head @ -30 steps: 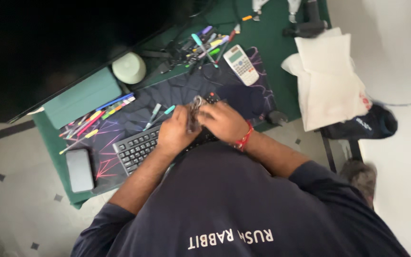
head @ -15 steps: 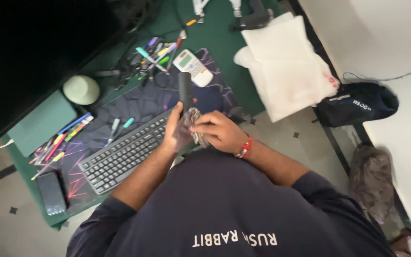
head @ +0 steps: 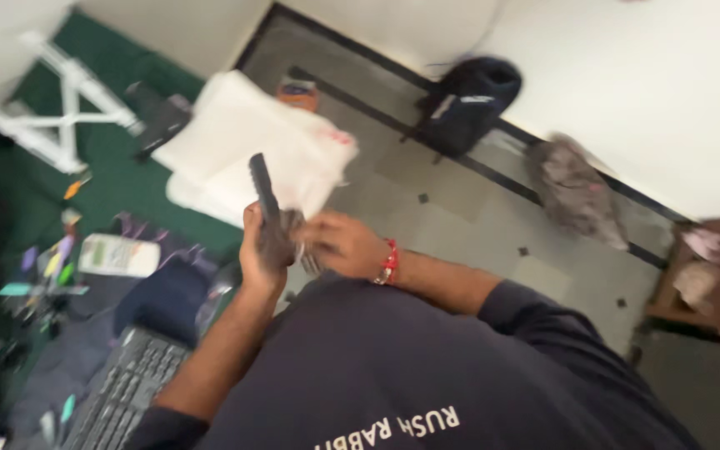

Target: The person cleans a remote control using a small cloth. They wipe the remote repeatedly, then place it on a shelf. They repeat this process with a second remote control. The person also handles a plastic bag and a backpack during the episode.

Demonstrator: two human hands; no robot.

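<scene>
My left hand [head: 262,250] grips a long black remote [head: 264,192], held upright above the desk's right edge. My right hand [head: 339,242], with a red band at the wrist, presses a grey crumpled cloth [head: 297,237] against the remote's lower part. Both hands are raised in front of my dark shirt. The frame is blurred by motion.
A black keyboard [head: 122,392] lies at the lower left on the green desk [head: 118,183], with a calculator [head: 118,256] and several pens [head: 47,275] beyond. White cloth [head: 252,146] drapes the desk's end. A dark bag [head: 468,100] and a grey bundle [head: 577,187] lie on the tiled floor.
The view swung right toward the floor and wall. My hands lifted the remote off the keyboard area and hold it higher, the right hand still rubbing the cloth on it.
</scene>
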